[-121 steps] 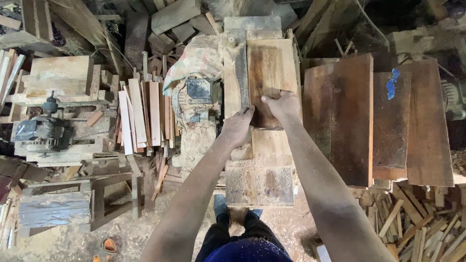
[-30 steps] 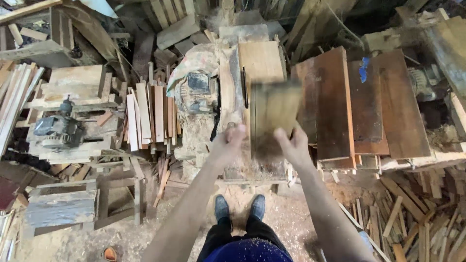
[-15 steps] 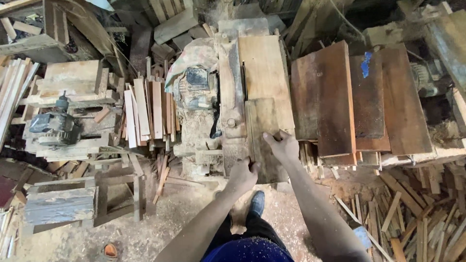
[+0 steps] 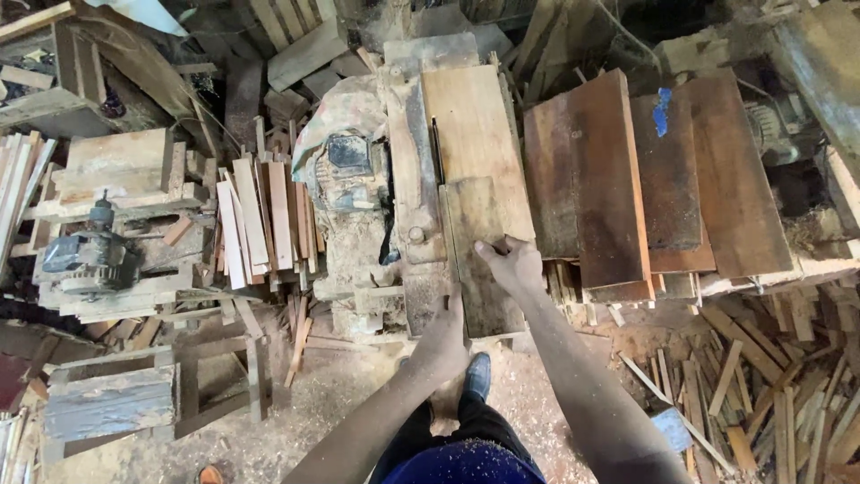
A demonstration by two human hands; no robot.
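Where the frame cuts off at six o'clock, only a blue-clad lap and two dark shoes [image 4: 477, 375] on the sawdust-strewn floor [image 4: 358, 394] show of the person. Just above, the left hand [image 4: 445, 339] rests at the near end of a grey board [image 4: 479, 255]; its fingers are seen from behind, so how far they curl and whether they grip the edge cannot be told. Toward one o'clock of it, the right hand [image 4: 512, 264] lies flat, palm down and fingers spread, on the board's right side, pressing rather than clasping. The board lies lengthwise on the bed of a woodworking machine [image 4: 414, 188], its far end overlapping a paler plank [image 4: 475, 134] that runs on toward twelve o'clock. A dark slot between machine bed and plank hides whatever cutter sits there.

At nine o'clock of the hands a bundle of short slats [image 4: 260, 224] leans upright, and beyond it, near the left edge, an electric motor [image 4: 90, 260] sits on a rough bench [image 4: 121, 166]. A dust-caked cloth covers another motor [image 4: 345, 161] beside the machine, blurring its shape. At three o'clock wide reddish-brown boards [image 4: 618, 179] are stacked, one marked with a blue patch [image 4: 662, 109]; offcuts [image 4: 761, 376] litter the floor below them. The far edge at twelve o'clock is dark, cluttered timber, hard to separate.
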